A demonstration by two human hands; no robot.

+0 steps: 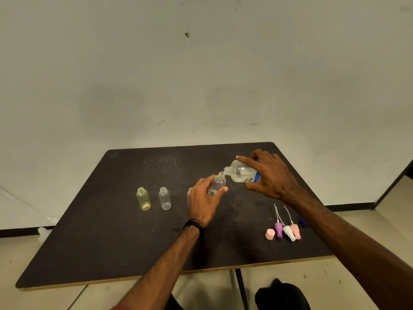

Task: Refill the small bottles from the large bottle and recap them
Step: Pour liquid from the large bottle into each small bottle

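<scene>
a dark surface (111, 242) stands by a pale wall. on its left side a small yellow bottle (143, 198) stands upright with no cap on. just beside it, to the right, a small clear bottle (165, 198) stands upright too, also with no cap. next comes another small bottle (189, 190), mostly hidden behind the left hand (202, 199). the left hand wears dark bands on its wrist, and its fingers curl round a small clear bottle held up (217, 183), tipped a little to the right. the open mouth of the large bottle (242, 174) touches the mouth of that small one. the large bottle is clear with a blue label and lies almost flat in the air. the right hand (269, 176) grips it from above. near the right front of the surface lie a pink cap (270, 234), a purple spray top (278, 229), a white spray top (289, 232) and a pale pink spray top (296, 231), close together in a row. a small blue cap (302, 221) peeks out by the right arm.
</scene>
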